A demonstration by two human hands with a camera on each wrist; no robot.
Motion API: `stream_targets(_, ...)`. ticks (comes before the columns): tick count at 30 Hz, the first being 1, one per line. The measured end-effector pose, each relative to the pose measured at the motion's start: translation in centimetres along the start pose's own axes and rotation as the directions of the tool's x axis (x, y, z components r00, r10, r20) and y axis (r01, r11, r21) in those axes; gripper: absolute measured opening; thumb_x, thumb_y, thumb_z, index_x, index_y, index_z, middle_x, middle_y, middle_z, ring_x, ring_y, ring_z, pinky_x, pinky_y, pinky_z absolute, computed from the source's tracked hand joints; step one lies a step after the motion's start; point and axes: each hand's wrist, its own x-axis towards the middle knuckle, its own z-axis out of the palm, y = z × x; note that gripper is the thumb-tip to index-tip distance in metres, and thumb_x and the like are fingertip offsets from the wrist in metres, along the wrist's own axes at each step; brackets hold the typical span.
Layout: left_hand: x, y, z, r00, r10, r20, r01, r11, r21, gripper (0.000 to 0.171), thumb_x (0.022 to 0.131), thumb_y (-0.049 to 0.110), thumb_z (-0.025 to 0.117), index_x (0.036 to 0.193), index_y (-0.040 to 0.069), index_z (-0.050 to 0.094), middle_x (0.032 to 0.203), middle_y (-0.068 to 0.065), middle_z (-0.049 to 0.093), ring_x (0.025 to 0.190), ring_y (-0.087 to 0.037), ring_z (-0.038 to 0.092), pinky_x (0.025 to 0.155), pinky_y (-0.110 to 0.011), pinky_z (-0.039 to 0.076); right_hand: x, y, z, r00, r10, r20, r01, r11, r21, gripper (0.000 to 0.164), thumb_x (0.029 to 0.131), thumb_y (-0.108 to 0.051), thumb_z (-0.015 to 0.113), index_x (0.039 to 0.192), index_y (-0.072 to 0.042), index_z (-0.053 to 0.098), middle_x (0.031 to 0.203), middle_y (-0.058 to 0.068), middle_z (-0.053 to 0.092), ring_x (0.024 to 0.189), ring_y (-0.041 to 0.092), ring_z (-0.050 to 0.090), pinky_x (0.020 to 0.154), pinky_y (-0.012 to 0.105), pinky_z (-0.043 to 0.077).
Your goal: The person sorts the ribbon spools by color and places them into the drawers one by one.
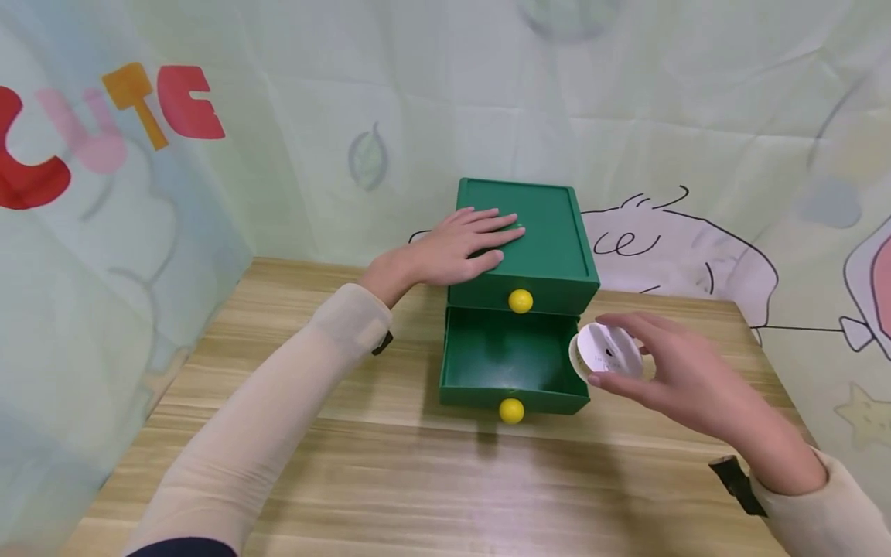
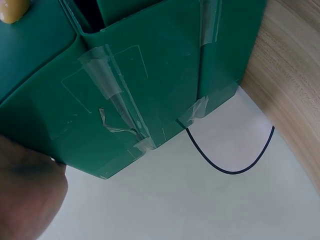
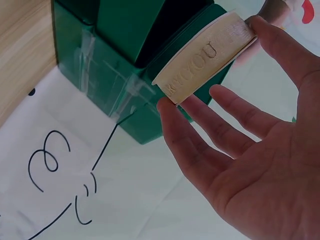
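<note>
A small green two-drawer cabinet (image 1: 557, 232) stands on the table against the cloth backdrop. My left hand (image 1: 462, 246) rests on its top with fingers spread; only part of that hand (image 2: 27, 192) shows in the left wrist view. Below, the lower drawer (image 1: 511, 352) is pulled out, and nothing is seen lying in it. To the right of that drawer, my right hand (image 1: 685, 371) pinches a spool of cream ribbon (image 3: 207, 57) between thumb and fingers. White end discs face up on the spool (image 1: 604, 350), and raised lettering shows on the ribbon.
Yellow round knobs sit on the upper drawer (image 1: 480, 292) and on the lower one. Clear tape (image 2: 102, 75) runs along the cabinet's side. The wood-grain table (image 1: 418, 487) extends in front, with a printed cloth (image 1: 306, 155) hanging behind and at the sides.
</note>
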Motion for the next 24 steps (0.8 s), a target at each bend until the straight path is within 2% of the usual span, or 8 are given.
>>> stream_targets(4,0.0,0.1,0.0,1.0,-0.001,0.001,0.001,1.0,0.004,0.058,0.115,0.041,0.035,0.17,0.025,0.027,0.178,0.001,0.016,0.166,-0.025,0.007,0.133,-0.045,-0.005,0.8,-0.7,0.3,0.999,-0.045,0.005,0.045,0.999,-0.006,0.065,0.088,-0.045,0.087,0.141,-0.014,0.065,0.126,0.007,0.072,0.097,0.023,0.069,0.073,0.036,0.059)
stream_targets(7,0.1,0.1,0.0,1.0,0.0,0.001,0.0,1.0,0.001,0.058,0.115,0.041,0.035,0.17,0.025,0.027,0.178,0.001,0.016,0.166,-0.025,0.007,0.133,-0.045,-0.005,1.4,-1.1,0.5,0.998,-0.068,0.017,0.068,0.997,-0.023,0.066,0.088,-0.047,0.087,0.141,-0.014,0.065,0.127,0.009,0.072,0.097,0.022,0.068,0.071,0.036,0.059)
stream_targets(16,-0.1,0.0,0.0,1.0,-0.01,-0.001,0.01,1.0,0.002,0.058,0.115,0.041,0.034,0.17,0.025,0.027,0.178,0.001,0.017,0.166,-0.025,0.006,0.133,-0.046,-0.005,3.3,-2.4,1.2,0.991,-0.108,0.073,0.111,0.993,-0.038,0.065,0.089,-0.042,0.087,0.142,-0.013,0.065,0.132,0.014,0.07,0.107,0.029,0.069,0.08,0.045,0.062)
stream_targets(24,-0.2,0.1,0.0,1.0,-0.01,-0.001,0.01,1.0,-0.007,0.058,0.115,0.042,0.035,0.17,0.025,0.027,0.178,0.001,0.017,0.166,-0.025,0.006,0.133,-0.045,-0.005,5.0,-2.9,3.1,0.979,-0.157,0.132,0.166,0.985,-0.054,0.062,0.089,-0.042,0.086,0.139,-0.01,0.067,0.127,0.01,0.071,0.099,0.024,0.067,0.079,0.039,0.06)
